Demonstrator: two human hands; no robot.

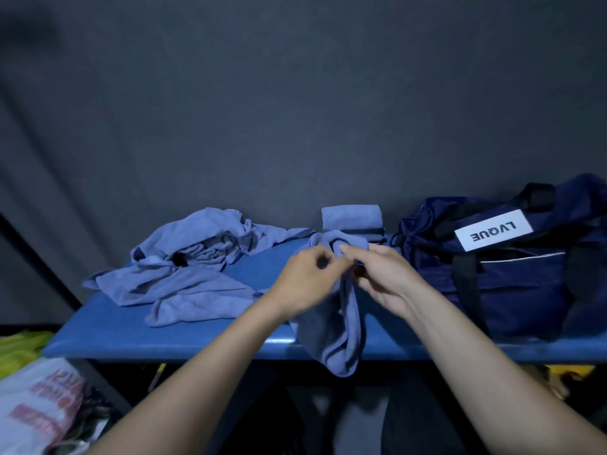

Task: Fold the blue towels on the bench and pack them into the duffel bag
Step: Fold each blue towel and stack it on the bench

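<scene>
Both hands hold one blue towel (338,336) above the middle of the blue bench (164,339). My left hand (305,284) and my right hand (381,274) pinch its bunched top edge close together, and the rest hangs down past the bench's front edge. A heap of crumpled blue towels (184,267) lies on the bench to the left. Behind my hands, against the wall, sits a folded blue towel (351,218). The navy duffel bag (512,274) with a white label stands at the right end of the bench.
A dark grey fabric wall rises behind the bench. On the floor at the lower left lie a white printed plastic bag (42,408) and something yellow-green (19,349). More yellow stuff (565,372) shows under the bench at the right.
</scene>
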